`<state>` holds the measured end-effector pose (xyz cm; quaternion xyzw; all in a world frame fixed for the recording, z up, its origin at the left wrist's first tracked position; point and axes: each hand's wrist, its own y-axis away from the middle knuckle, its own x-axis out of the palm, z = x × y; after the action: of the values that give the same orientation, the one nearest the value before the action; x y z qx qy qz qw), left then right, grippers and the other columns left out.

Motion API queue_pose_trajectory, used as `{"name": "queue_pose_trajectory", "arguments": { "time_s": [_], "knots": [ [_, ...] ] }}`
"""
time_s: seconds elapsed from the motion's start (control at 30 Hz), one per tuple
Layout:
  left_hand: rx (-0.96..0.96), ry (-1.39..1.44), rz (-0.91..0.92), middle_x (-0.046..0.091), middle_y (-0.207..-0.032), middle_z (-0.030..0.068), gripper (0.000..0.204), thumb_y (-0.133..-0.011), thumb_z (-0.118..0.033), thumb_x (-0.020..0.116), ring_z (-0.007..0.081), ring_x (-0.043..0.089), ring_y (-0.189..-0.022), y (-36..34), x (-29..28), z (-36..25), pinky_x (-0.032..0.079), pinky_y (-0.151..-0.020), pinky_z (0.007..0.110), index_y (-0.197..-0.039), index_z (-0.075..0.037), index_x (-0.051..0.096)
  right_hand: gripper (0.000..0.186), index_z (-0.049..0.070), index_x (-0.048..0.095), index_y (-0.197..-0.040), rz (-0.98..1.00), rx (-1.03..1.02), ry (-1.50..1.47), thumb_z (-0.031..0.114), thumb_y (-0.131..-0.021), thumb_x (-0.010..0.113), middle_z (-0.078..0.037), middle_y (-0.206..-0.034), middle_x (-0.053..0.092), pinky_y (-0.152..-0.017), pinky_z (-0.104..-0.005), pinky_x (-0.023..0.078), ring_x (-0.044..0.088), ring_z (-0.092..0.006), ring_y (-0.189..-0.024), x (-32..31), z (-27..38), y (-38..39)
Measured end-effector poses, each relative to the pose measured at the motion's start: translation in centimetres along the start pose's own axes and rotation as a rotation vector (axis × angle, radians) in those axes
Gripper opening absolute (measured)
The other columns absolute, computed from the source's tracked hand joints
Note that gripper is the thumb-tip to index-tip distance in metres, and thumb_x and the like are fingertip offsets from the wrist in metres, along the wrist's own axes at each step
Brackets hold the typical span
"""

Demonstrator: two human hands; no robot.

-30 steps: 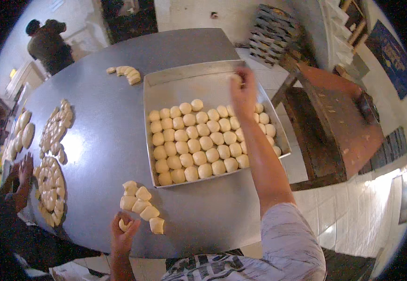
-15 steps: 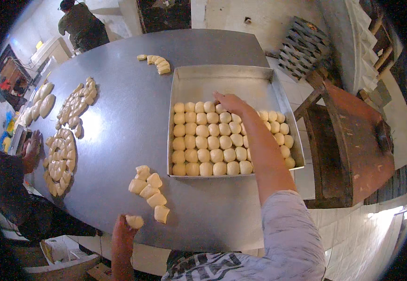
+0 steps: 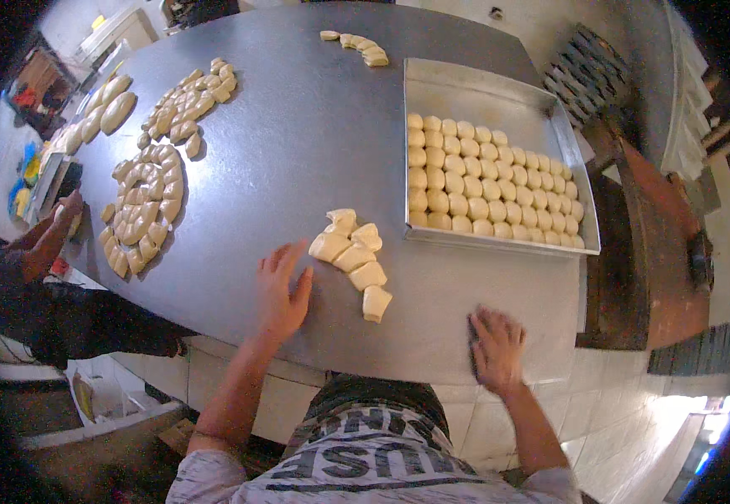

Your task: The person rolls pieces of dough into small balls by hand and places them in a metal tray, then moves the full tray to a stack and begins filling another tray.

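My left hand (image 3: 283,294) hovers by the near side of the table, its fingers spread and holding nothing. Just right of its fingertips lie several cut dough pieces (image 3: 348,256), pale and blocky, in a loose cluster. Palm down on the tabletop, my right hand (image 3: 497,346) is cupped with its fingers curled; whatever is beneath the palm is hidden. Beyond it stands a large metal baking tray (image 3: 499,242), holding close rows of smooth round dough balls (image 3: 474,186) in its nearer part. The tray's far part shows bare metal.
On the left of the grey metal table (image 3: 272,151) lie coiled cut dough (image 3: 142,210), a second cut batch (image 3: 188,105) and thicker dough rolls (image 3: 109,109). A short dough strip (image 3: 356,46) lies far back. A co-worker's arm (image 3: 50,231) reaches the left edge. A rusty cabinet (image 3: 667,244) stands right.
My right hand has left the tray and come down to the near table. My left hand, which held a dough piece, is now empty beside the cut pieces. The view has shifted left and nearer.
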<state>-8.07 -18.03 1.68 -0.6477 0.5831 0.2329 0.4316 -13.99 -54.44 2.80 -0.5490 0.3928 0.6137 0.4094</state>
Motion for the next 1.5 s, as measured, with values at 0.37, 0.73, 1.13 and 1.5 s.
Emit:
{"name": "queue_pose_trajectory", "arguments": {
  "time_s": [0.37,0.73,1.13,1.5],
  "knots": [
    [-0.098,0.283,0.244,0.055,-0.105,0.0156,0.035,-0.084,-0.011,0.055,0.0316,0.053,-0.098,-0.1,-0.7,4.9,0.042,-0.084,0.038,-0.119,-0.009,0.054,0.025,0.003,0.056,-0.091,-0.314,0.277,-0.165,0.018,-0.072,0.060,-0.018,-0.099,0.053,-0.090,-0.0464,0.034,0.046,-0.0362,-0.098,3.6,0.2,-1.4],
    [-0.580,0.859,-0.484,0.049,-0.100,0.0095,0.028,-0.087,-0.018,0.055,0.0185,0.051,-0.099,4.1,-10.3,11.9,0.044,-0.091,0.034,-0.106,-0.003,0.041,0.024,0.003,0.053,-0.084,-0.604,0.293,-0.206,0.018,-0.069,0.064,-0.017,-0.087,0.052,-0.078,-0.0457,0.039,0.048,-0.0359,-0.086,2.8,-5.7,-4.1],
    [-0.513,0.767,-0.144,0.041,-0.083,-0.0011,0.018,-0.083,-0.012,0.059,0.0087,0.040,-0.077,-1.4,-3.8,-3.3,0.036,-0.068,0.023,-0.095,-0.010,0.046,0.024,0.003,0.056,-0.102,-0.404,0.434,-1.331,0.014,-0.081,0.059,-0.006,-0.102,0.055,-0.084,-0.0284,0.041,0.050,-0.0143,-0.098,-7.4,-13.0,-7.1],
    [-0.525,0.871,0.107,0.052,-0.095,0.0027,0.027,-0.087,-0.020,0.052,0.0135,0.048,-0.095,-2.9,-0.1,-9.4,0.041,-0.077,0.029,-0.109,-0.004,0.048,0.025,0.002,0.058,-0.109,-0.733,0.261,-0.729,0.012,-0.087,0.051,-0.014,-0.102,0.063,-0.082,-0.0312,0.046,0.060,-0.0210,-0.095,-5.0,-16.7,-29.5]
  ]
}}
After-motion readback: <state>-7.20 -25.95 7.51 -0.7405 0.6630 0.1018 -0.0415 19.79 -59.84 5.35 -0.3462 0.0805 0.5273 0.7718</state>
